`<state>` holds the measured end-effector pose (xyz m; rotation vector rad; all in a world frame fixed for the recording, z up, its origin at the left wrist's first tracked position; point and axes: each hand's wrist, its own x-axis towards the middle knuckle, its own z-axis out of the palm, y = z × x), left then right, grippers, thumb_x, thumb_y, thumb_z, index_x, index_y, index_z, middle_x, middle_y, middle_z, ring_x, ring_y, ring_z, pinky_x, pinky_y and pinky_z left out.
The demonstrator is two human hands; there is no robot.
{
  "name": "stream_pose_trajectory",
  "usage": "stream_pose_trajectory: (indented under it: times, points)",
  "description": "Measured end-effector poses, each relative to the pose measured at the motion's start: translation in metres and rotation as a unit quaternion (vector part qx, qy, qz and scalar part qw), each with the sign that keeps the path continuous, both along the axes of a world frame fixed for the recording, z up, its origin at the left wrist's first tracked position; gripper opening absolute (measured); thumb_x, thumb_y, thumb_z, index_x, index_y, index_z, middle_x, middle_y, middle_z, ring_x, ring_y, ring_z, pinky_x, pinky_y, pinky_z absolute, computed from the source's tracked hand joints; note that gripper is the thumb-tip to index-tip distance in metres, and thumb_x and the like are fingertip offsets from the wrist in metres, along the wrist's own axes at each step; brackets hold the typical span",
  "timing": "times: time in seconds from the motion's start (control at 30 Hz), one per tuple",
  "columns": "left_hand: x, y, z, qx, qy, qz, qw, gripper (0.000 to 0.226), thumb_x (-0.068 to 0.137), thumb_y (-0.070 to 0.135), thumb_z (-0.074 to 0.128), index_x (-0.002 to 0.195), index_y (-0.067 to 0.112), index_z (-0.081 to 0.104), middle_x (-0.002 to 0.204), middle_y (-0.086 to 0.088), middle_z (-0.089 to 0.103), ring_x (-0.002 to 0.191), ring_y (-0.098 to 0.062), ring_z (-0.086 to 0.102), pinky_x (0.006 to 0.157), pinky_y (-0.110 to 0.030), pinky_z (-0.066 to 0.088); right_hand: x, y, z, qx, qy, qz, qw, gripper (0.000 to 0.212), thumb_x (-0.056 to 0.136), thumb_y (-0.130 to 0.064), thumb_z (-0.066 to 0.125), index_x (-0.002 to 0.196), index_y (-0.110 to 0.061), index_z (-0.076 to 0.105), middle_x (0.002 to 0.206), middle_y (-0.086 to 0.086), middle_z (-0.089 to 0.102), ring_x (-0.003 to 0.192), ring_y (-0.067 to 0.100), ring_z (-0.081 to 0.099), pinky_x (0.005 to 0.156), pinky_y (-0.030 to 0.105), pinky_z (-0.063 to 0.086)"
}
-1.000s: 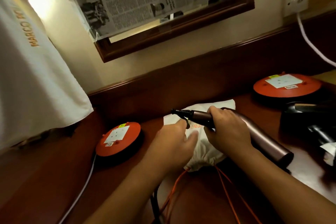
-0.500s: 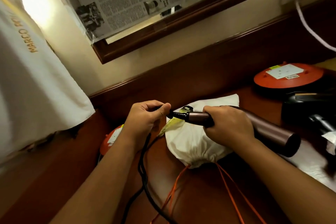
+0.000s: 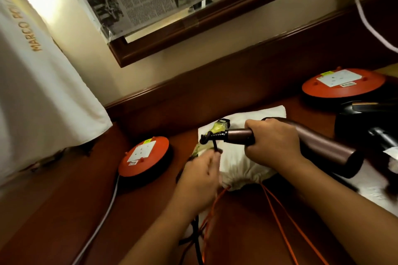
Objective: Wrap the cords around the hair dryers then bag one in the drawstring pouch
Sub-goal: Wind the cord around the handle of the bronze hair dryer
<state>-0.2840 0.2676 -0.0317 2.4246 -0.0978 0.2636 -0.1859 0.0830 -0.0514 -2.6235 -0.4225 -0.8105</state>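
Gold "MARCO" lettering marks hanging cloth [image 3: 43, 92]; right hand [image 3: 273, 142] grips dryer [image 3: 323, 148], left hand [image 3: 200, 176] pinches cord [image 3: 214, 146].

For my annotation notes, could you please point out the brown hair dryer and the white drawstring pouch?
Brown hair dryer [image 3: 327, 150]: head view, barrel.
White drawstring pouch [image 3: 241, 168]: head view, gathered cloth.

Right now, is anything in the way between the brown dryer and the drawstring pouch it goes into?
Yes. The pouch lies directly under the dryer, but its mouth is cinched shut, orange drawstrings trailing. Both hands are occupied: right hand on the handle, left hand on the black cord.
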Motion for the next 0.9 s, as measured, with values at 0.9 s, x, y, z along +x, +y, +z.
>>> stream_pose_trajectory:
  times: [0.9]
  points:
    - [0.009,0.021,0.002,0.167,0.047,-0.028,0.984,0.014,0.104,0.036,0.05,0.11,0.026,0.058,0.076,0.0,0.067,0.062,-0.023,0.065,0.064,-0.042,0.058,-0.007,0.0,-0.001,-0.006,-0.007,-0.002,1.0,0.02,0.056,-0.031,0.063,0.069,-0.028,0.049,0.053,-0.009,0.035,0.066,0.021,0.047,0.05,0.025,0.013]
